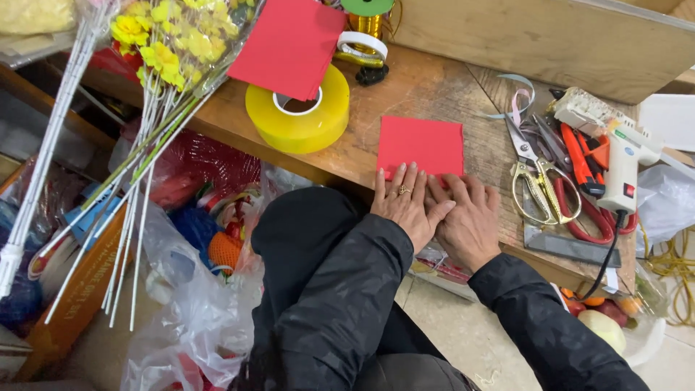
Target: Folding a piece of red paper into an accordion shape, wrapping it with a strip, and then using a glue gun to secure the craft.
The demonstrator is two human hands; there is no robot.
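Red paper sheet (420,144): square, lying flat on the wooden table (427,87) at centre frame, its lower edge under both hands.

Left hand (402,204): centre of frame, palm down, fingers extended and close together, pressing on the lower left part of the sheet; a ring shows on one finger. It grips nothing, it only presses flat.

Right hand (468,219): just right of the left hand and touching it, palm down, fingers laid flat toward the sheet's lower right corner. Also flat and open, holding nothing.

Both arms in dark jacket sleeves, entering from the lower edge of the frame.

Yellow tape roll (298,119): wide, lying flat, upper centre-left, near the sheet but apart from it.

Stack of red paper (289,45): top centre, overlapping the tape roll's upper rim.

Gold ribbon spool (368,22): top centre, beside the stack, with a small white tape ring (361,45) below it.

Gold-handled scissors (536,181): right of the sheet, among red-handled cutters (583,159).

Glue gun (622,163): white, right side of frame, cord trailing down.

Yellow artificial flowers (166,40): upper left, on white stems in clear wrap.

Plastic bags (192,289): lower left, below the table edge.
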